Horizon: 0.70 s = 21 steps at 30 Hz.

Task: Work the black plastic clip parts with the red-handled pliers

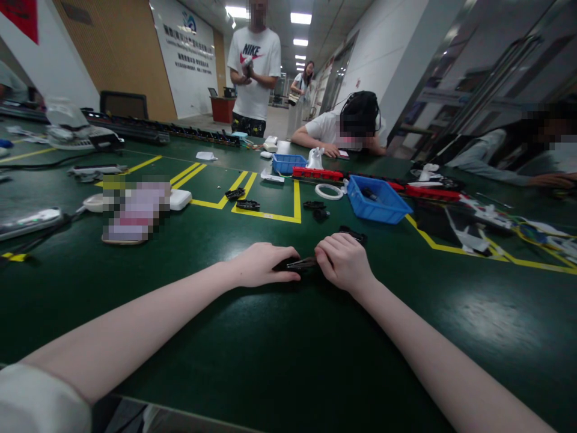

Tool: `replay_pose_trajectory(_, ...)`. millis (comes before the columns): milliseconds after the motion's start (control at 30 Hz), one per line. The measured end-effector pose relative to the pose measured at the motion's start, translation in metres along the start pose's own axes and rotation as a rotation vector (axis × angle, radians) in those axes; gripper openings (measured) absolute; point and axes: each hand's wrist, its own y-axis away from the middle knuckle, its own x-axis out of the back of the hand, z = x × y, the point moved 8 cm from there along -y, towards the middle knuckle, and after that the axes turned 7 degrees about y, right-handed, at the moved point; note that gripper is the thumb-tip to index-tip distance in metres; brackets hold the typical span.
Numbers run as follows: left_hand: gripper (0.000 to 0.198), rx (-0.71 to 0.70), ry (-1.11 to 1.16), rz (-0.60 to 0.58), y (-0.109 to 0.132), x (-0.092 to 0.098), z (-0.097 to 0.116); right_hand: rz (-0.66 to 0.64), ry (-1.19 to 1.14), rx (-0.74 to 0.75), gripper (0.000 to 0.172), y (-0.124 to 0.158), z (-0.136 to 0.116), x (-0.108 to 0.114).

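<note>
My left hand [261,264] pinches a small black plastic part [283,264] between thumb and fingers, low over the green table. My right hand [345,261] is curled into a fist against the other side. A thin dark piece with a metallic glint [305,263] bridges the gap between both hands; its kind is unclear, and its right end disappears into my right fingers. Just behind that hand lies another black part [354,234]. Farther off, small black pieces [247,205] rest by the yellow tape, and more black pieces [321,214] lie to their right.
A blue bin [376,201] holding dark parts stands beyond my right hand, beside a white ring [329,191]. A smaller blue bin [288,163] is farther back. At left lies a phone [137,216] by a white case [180,199]. Several people are around the table [288,361].
</note>
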Motion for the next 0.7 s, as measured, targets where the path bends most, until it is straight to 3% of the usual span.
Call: replay_pose_trajectory(700, 0.036, 0.012, 0.009, -0.005, -0.0007, 0.0001, 0.0003, -0.002, 0.013, 0.003, 0.032, -0.0013, 0.0025, -0.0013)
